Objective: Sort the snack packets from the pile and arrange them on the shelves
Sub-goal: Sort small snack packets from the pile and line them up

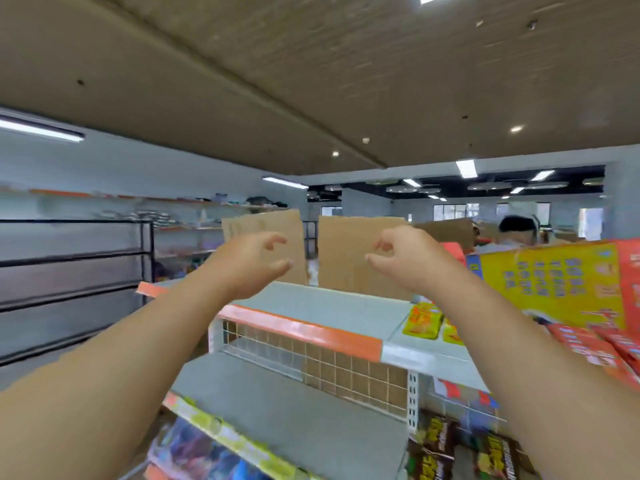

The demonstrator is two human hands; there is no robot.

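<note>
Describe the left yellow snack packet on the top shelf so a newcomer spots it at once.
Find the grey top shelf with the orange strip. Follow it right towards the big yellow carton. The left yellow snack packet lies flat, fully in view; its twin is half hidden by the right arm, and the red packs lie farther right.

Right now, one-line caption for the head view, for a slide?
Left hand and right hand, both empty and loosely curled, raised over the top shelf before two upright cardboard sheets.

Red packets (588, 351) run off the right edge; lower-shelf packets (194, 448) are blurred.
</note>
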